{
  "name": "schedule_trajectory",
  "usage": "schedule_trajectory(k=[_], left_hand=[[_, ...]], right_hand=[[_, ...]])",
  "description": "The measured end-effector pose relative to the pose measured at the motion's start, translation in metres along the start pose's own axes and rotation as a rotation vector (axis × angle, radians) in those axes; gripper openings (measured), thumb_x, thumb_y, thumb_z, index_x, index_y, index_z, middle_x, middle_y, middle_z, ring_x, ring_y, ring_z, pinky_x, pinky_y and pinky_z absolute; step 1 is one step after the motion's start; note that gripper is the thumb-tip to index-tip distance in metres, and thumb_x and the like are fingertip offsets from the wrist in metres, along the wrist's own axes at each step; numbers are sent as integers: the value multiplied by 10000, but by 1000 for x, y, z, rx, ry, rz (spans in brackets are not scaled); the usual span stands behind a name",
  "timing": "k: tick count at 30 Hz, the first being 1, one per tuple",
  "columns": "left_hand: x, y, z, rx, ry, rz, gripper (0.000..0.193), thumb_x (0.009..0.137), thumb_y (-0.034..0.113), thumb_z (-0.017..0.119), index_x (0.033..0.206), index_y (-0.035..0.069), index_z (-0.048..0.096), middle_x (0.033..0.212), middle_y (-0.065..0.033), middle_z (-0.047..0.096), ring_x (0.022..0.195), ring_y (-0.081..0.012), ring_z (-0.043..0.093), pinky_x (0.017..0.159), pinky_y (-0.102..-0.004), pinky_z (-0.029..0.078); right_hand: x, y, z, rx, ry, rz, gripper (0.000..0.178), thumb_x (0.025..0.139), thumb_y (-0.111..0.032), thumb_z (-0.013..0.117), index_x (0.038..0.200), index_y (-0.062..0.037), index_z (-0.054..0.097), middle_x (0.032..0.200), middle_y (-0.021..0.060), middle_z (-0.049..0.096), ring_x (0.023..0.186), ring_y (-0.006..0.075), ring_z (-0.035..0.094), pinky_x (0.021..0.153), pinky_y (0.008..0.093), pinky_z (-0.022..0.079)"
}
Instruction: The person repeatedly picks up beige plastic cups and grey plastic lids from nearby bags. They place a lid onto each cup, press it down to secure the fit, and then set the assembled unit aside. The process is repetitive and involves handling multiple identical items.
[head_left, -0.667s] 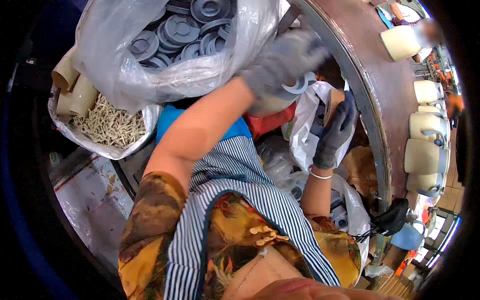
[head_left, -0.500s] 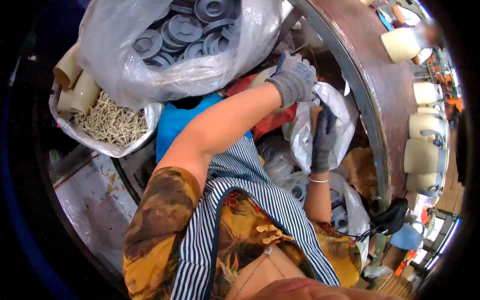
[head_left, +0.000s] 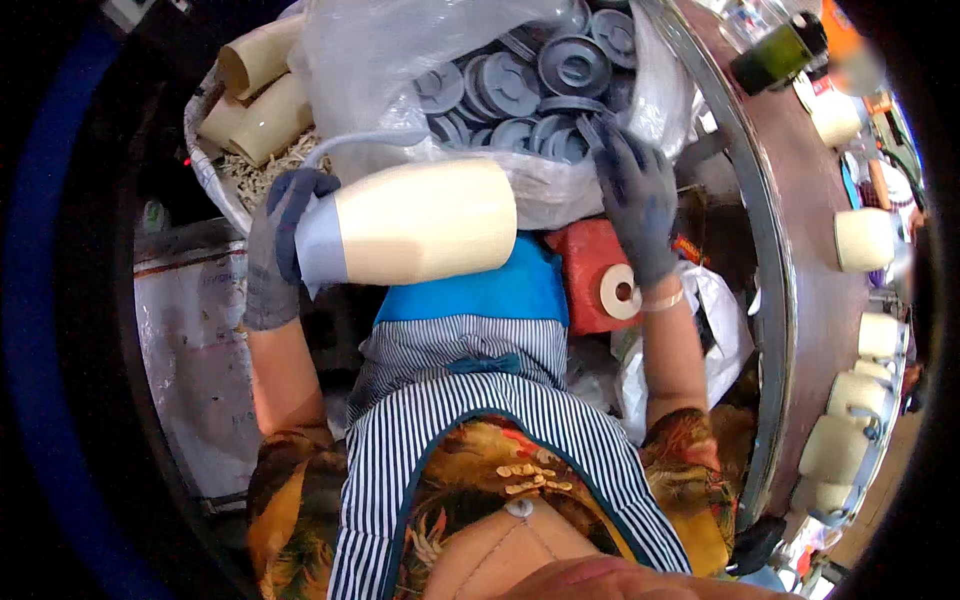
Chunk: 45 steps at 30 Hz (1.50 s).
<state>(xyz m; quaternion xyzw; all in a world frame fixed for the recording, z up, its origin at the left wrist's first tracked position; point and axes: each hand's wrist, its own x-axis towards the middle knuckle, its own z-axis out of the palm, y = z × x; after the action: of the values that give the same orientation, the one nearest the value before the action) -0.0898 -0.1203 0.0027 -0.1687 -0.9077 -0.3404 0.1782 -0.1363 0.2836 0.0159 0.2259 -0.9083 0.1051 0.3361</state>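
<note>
My left hand (head_left: 285, 235) grips a cream vacuum jug (head_left: 430, 220) by its grey collar. The jug lies sideways across the front of me, its base end to the right and its grey handle on the far side. My right hand (head_left: 637, 195) is gloved like the left, its fingers stretched out over the near right edge of a clear plastic bag (head_left: 345, 60). Round grey lids (head_left: 575, 65) fill that bag. Whether the fingertips touch a lid cannot be made out.
At the far left, a white sack (head_left: 215, 170) holds cream tubes (head_left: 275, 120) and small pale pieces. A red packet (head_left: 590, 270) with a cream ring (head_left: 620, 292) lies below my right hand, beside a white bag (head_left: 735, 330). Several cream jugs (head_left: 835, 445) stand on the metal-edged table (head_left: 800, 300) at right.
Both hands have left the white bag at right. My left hand is now at the left with the jug in it; my right hand has moved up to the lids.
</note>
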Motion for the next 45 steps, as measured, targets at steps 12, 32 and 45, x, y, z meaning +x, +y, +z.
schedule_trajectory(k=[12, 32, 45], left_hand=[[-44, 2, 20, -893, 151, -696, 311, 1012, 292, 513, 1059, 16, 648, 1005, -85, 652, 953, -201, 626, 840, -306, 482], [-78, -3, 29, -593, 197, -362, 263, 1030, 234, 492, 1124, 4, 581, 1043, -119, 632, 955, -216, 619, 852, -330, 511], [-79, -3, 15, -1726, 215, -589, 445, 1026, 427, 444, 1120, 10, 566, 1042, -152, 664, 936, -262, 655, 853, -415, 532]], right_hand=[[25, 207, 167, -433, -703, 282, 531, 924, -441, 528, 1300, -70, 582, 1262, 227, 612, 1182, 380, 574, 1010, 449, 436], [32, 130, 90, -213, -877, 140, 611, 878, -410, 600, 1453, -266, 449, 1373, 230, 532, 1282, 460, 474, 1095, 497, 364], [-16, -96, 3, 1100, -88, 331, 527, 831, -85, 614, 1348, -6, 554, 1288, 182, 584, 1101, 288, 605, 944, 338, 470]])
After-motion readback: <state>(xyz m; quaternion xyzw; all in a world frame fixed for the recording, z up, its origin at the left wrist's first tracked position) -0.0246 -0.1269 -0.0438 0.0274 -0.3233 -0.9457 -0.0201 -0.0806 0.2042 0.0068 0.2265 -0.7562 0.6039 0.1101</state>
